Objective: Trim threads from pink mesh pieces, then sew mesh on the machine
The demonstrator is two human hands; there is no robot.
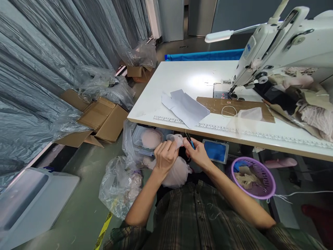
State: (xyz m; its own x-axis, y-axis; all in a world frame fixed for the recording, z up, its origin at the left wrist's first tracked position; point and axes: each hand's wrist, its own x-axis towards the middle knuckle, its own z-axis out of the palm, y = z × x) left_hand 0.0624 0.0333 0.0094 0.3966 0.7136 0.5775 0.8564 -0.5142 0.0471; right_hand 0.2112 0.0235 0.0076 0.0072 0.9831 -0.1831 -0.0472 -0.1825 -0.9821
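Observation:
My left hand (pixel 165 155) is closed around sheer pale pink fabric (pixel 177 173), which hangs down over my lap with a bunched end above my fingers. Close beside it, my right hand (pixel 197 152) grips blue-handled thread snips (pixel 191 142), their dark blades pointing up toward the table edge. The right fingertips also touch the bunched fabric; whether they pinch it is hard to tell. Both hands are just below the front edge of the white sewing table (pixel 145 104). Sheets of white paper (pixel 186 106) lie on the tabletop above them.
A sewing machine (pixel 283 45) stands on the table's right, near a fabric pile (pixel 309 97) and a brown strip (pixel 249 110). Below are a purple basket (pixel 272 185) of scraps, a blue-lined tray (pixel 215 151) and a plastic bag (pixel 117 184). Cardboard boxes (pixel 104 116) sit left.

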